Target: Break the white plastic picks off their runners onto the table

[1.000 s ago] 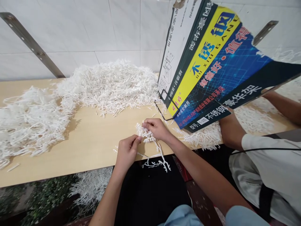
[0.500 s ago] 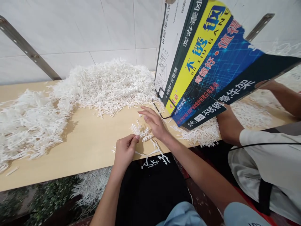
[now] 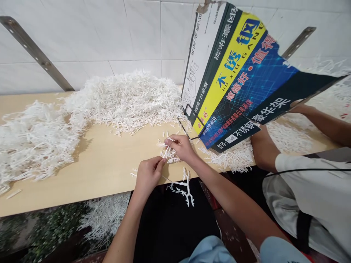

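Observation:
My left hand (image 3: 149,174) is closed, thumb against finger, on a white branched plastic sprig (image 3: 187,187). Part of that sprig hangs past the table's front edge over my lap. Just to the right and a little higher, my right hand (image 3: 181,147) pinches the upper end of the white sprig between thumb and fingertips. Small white twig pieces (image 3: 173,157) lie on the table under the right hand. A large heap of white plastic twigs (image 3: 134,98) rises behind both hands.
A torn printed cardboard box (image 3: 233,80) stands upright on the wooden table (image 3: 109,160) at right. Another heap of twigs (image 3: 35,138) spreads at left. A co-worker's arm (image 3: 263,146) is beyond the box. Metal brackets (image 3: 38,54) are fixed to the tiled wall. Green foliage (image 3: 55,226) sits below the table.
My right hand, its fingers stretched out before, has come down and closed on the sprig near my left hand. The hanging sprig end has swung lower.

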`<act>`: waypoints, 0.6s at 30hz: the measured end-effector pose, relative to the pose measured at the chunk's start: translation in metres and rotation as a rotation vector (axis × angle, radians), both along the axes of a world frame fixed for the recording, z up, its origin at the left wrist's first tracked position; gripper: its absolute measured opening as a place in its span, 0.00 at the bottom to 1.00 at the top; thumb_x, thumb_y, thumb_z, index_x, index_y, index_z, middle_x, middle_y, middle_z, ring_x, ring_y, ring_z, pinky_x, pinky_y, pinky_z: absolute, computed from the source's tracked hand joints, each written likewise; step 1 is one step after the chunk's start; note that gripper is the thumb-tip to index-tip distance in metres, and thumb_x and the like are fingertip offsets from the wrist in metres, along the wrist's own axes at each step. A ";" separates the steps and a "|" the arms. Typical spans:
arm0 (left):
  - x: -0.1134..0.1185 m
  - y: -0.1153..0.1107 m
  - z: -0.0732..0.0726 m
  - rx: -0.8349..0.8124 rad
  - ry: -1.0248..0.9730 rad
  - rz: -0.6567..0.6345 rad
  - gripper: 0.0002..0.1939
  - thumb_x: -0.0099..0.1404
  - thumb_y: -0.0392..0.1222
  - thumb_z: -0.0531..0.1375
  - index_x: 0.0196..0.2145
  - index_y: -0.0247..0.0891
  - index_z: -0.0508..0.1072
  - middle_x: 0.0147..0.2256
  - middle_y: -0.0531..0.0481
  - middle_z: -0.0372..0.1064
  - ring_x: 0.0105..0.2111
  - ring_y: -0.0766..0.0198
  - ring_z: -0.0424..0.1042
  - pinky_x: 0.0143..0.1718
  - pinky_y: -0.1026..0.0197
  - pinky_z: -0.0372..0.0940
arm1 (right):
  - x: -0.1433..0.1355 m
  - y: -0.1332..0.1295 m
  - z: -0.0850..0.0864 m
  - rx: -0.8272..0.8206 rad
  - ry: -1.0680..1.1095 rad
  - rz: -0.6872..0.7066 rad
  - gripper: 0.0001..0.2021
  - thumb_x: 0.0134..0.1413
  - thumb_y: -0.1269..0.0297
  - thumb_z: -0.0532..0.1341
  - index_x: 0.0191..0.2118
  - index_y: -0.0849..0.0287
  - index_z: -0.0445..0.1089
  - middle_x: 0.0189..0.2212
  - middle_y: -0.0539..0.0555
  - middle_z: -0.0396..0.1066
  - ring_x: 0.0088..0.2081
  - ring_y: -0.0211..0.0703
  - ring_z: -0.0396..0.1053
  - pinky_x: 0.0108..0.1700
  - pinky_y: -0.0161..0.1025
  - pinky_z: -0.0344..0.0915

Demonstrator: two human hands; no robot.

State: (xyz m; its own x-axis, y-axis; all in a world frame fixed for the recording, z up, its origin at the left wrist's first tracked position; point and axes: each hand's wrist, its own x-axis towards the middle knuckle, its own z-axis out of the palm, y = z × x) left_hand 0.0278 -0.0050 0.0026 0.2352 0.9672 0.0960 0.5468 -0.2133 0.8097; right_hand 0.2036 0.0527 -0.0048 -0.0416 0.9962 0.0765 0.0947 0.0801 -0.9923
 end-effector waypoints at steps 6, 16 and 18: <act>0.001 0.000 0.000 0.043 0.014 -0.022 0.22 0.71 0.49 0.54 0.20 0.39 0.64 0.18 0.55 0.56 0.21 0.66 0.56 0.28 0.62 0.49 | 0.001 0.012 -0.005 -0.027 0.271 -0.261 0.19 0.52 0.47 0.68 0.26 0.59 0.73 0.20 0.50 0.70 0.22 0.39 0.68 0.26 0.36 0.67; 0.000 -0.002 0.000 -0.005 0.015 0.040 0.19 0.71 0.50 0.54 0.25 0.39 0.73 0.19 0.55 0.60 0.22 0.65 0.60 0.28 0.62 0.51 | 0.004 0.005 0.008 0.168 0.141 0.025 0.20 0.61 0.49 0.64 0.54 0.52 0.75 0.55 0.58 0.76 0.57 0.50 0.71 0.47 0.41 0.72; 0.001 -0.002 0.001 -0.010 0.013 0.041 0.19 0.71 0.50 0.54 0.25 0.39 0.72 0.19 0.55 0.61 0.22 0.65 0.61 0.28 0.62 0.51 | 0.004 0.001 0.013 0.162 0.088 0.155 0.21 0.63 0.48 0.61 0.57 0.51 0.74 0.56 0.57 0.76 0.58 0.50 0.70 0.51 0.43 0.70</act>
